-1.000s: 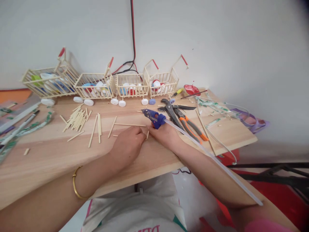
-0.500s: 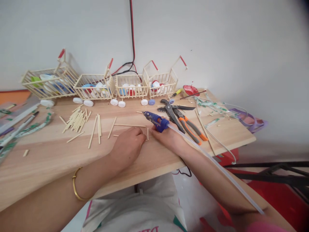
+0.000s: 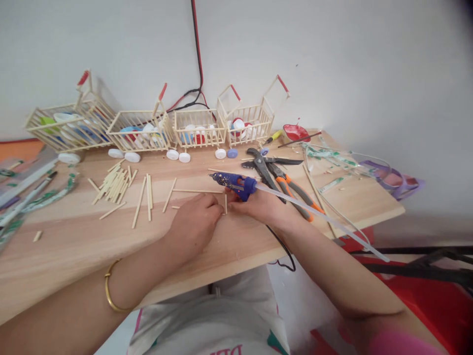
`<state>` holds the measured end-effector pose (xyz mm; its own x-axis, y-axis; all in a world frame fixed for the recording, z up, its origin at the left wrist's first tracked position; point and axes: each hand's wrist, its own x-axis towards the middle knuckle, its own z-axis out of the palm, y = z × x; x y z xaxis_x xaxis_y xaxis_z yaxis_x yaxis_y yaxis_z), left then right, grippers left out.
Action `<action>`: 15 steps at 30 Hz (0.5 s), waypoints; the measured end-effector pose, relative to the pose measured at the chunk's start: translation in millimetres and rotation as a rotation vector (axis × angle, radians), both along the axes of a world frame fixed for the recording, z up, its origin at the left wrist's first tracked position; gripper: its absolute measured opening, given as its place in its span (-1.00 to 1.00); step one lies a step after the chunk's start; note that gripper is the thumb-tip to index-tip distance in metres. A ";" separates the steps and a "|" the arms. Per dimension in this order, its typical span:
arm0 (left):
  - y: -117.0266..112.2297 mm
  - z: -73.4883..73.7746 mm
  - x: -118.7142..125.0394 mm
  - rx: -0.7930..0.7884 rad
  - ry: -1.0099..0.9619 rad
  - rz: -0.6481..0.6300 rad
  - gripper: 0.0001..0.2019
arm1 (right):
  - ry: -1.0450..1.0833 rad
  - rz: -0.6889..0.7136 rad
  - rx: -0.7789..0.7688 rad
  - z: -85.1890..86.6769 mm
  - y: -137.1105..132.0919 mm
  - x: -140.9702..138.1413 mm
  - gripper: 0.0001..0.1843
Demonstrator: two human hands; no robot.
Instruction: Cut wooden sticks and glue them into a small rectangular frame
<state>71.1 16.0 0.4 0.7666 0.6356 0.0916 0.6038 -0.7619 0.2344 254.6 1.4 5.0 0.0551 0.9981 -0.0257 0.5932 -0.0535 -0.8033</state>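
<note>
My right hand [image 3: 264, 207] is closed around a blue glue gun [image 3: 233, 182] whose nozzle points left; a clear glue stick [image 3: 325, 217] trails out of its back toward the right. My left hand [image 3: 195, 222] rests knuckles-up on the wooden board [image 3: 74, 236], its fingers curled and pressed on a short wooden stick [image 3: 225, 203] that lies between the two hands. A gold bangle [image 3: 109, 291] circles my left wrist.
Several small stick-built carts [image 3: 199, 128] holding bottle caps line the wall. Loose sticks [image 3: 114, 185] lie to the left; pliers with orange handles [image 3: 291, 190], black cutters [image 3: 264, 165] and a red dish [image 3: 295, 132] lie to the right. Red and black wires [image 3: 197, 64] hang down the wall.
The glue gun's nozzle has dipped and shifted slightly left, closer to the short stick. My left hand has stayed on the stick. The view has tilted a little.
</note>
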 end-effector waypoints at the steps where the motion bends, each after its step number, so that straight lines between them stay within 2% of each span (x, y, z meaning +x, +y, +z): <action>1: 0.2 -0.4 0.1 -0.001 0.000 0.000 -0.74 | -0.006 0.033 0.000 -1.0 -1.5 0.1 -0.71; 6: 1.4 -2.8 1.4 0.006 -0.009 -0.008 -0.73 | -0.068 0.109 0.049 -0.9 -9.0 0.4 -0.73; 15: 1.4 -4.0 1.7 0.018 -0.011 0.001 -0.73 | -0.105 0.123 0.065 1.3 -8.0 -0.6 -0.87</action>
<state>72.8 17.4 -3.6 0.7651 0.6342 0.1116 0.6016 -0.7658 0.2273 254.0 -6.6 6.3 -0.0683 0.9969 0.0388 0.6726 0.0748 -0.7362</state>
